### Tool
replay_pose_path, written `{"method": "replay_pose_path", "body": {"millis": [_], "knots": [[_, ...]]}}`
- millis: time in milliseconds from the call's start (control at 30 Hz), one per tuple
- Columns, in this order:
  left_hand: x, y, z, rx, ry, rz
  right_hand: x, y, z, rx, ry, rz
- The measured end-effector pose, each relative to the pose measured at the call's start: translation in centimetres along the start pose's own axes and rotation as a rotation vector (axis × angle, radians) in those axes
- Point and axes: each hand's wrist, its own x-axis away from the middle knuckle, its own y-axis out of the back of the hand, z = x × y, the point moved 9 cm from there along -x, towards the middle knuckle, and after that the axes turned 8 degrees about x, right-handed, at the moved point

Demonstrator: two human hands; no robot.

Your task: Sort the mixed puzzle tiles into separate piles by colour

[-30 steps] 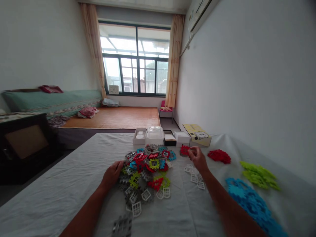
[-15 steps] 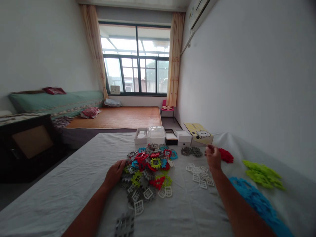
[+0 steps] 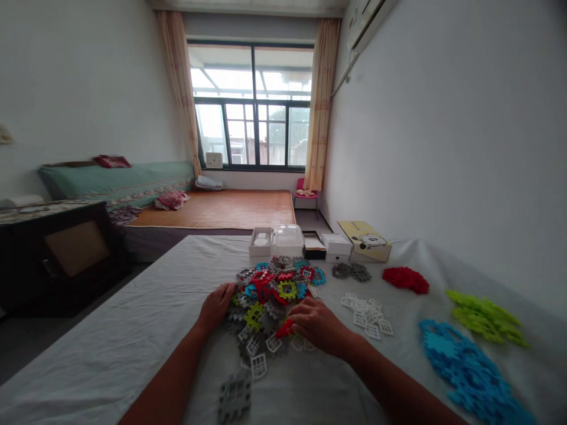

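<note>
A mixed pile of interlocking plastic building pieces (image 3: 270, 295) in grey, red, blue, green and white lies on the cloth-covered table. At the pile's left edge is my left hand (image 3: 218, 307), its fingers curled together; what they hold, if anything, is hidden. My right hand (image 3: 315, 323) reaches over the pile's right front side, its fingers closed on a red plastic building piece (image 3: 284, 329). White window-shaped pieces (image 3: 258, 366) lie at the front of the pile. Closer to me is a grey square piece (image 3: 234, 398).
Sorted groups lie to the right: white window pieces (image 3: 367, 313), grey pieces (image 3: 352, 271), red pieces (image 3: 405, 280), green pieces (image 3: 487, 316) and blue pieces (image 3: 469, 366). Along the back edge stand a clear plastic box (image 3: 287, 241), small boxes and a yellow cartoon box (image 3: 365, 242).
My right hand has come left from beside the red group to the pile and closed on a red piece. My left hand stays at the pile's left edge. The view has shifted slightly.
</note>
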Motion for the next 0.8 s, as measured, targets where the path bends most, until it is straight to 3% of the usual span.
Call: {"method": "replay_pose_path", "body": {"millis": [67,133,233,333,467,633,800], "knots": [[-0.1,0.1,0.0,0.006,-0.016,-0.001,-0.1,-0.1,-0.1,-0.061,0.067,0.088],[-0.1,0.2,0.1,0.000,-0.020,-0.013,-0.3,1.2,-2.7,-0.147,-0.011,0.030],[-0.3,0.4,0.5,-0.015,-0.014,-0.029,0.6,5.0,-10.6,-0.263,-0.308,-0.285],[-0.5,0.3,0.8,-0.016,-0.010,-0.023,4.5,8.9,-19.1,-0.295,-0.618,-0.671],[-0.7,0.3,1.0,-0.017,-0.013,-0.023,10.7,12.0,-26.2,-0.278,-0.887,-1.042],[-0.7,0.2,0.9,-0.011,-0.017,-0.005,15.5,13.2,-29.2,-0.213,-1.050,-1.278],[-0.6,0.0,1.0,-0.009,0.001,0.015,16.2,14.8,-27.8,-0.021,-1.078,-1.294]]}}
